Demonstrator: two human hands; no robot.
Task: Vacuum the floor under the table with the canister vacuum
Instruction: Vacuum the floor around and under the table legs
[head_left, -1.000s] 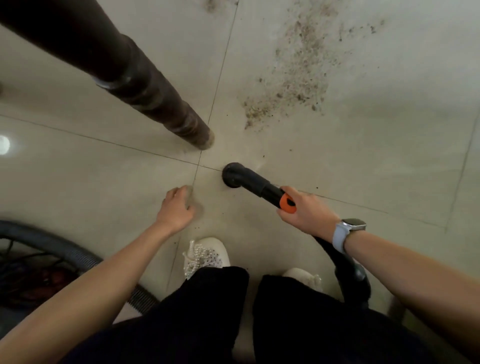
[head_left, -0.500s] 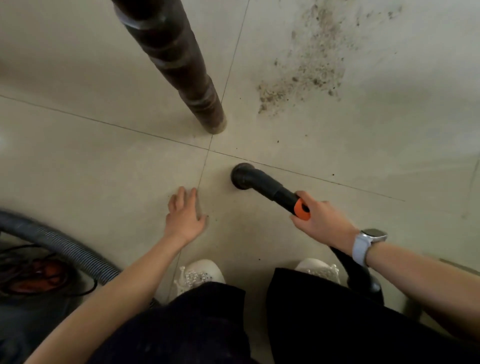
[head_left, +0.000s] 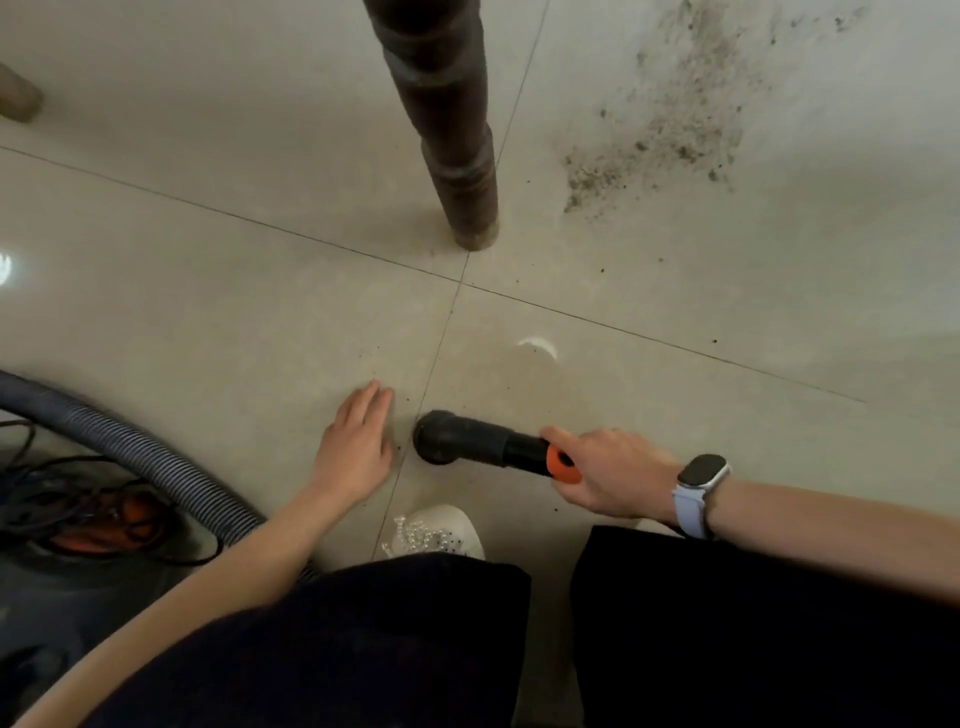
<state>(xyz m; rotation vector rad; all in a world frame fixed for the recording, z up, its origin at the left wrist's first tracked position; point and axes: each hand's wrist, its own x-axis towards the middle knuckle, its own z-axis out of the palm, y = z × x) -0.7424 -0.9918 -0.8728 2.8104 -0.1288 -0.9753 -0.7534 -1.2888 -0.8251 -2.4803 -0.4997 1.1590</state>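
The right hand curls round the vacuum wand, a smooth black plastic tube with a bright orange collar just where the fingers begin; the thumb lies along the top and the fingers wrap beneath, a full firm hold. The wand runs left from the fist to a rounded, matte black nozzle whose mouth faces down at the floor, close beside a tile seam; whether it quite touches the tile cannot be told. The right forearm comes in from the right edge, wrist nearly straight, with a dark square-faced watch on a pale lilac strap.

Just left of the nozzle, the left hand lies flat on the tile, fingers straight and together, pointing away from the body, holding nothing; its bare forearm slants up from the lower left.

The floor is glossy beige tile crossed by thin dark grout lines. A turned, dark brown wooden table leg stands well beyond the nozzle, ringed with grooves and ending in a paler foot. To its right spreads a gritty patch of dark dirt, with stray specks nearer the hands.

At left, a ribbed grey hose curves past a tangle of black cord over something orange. A white shoe with pearly beads shows above dark trousers
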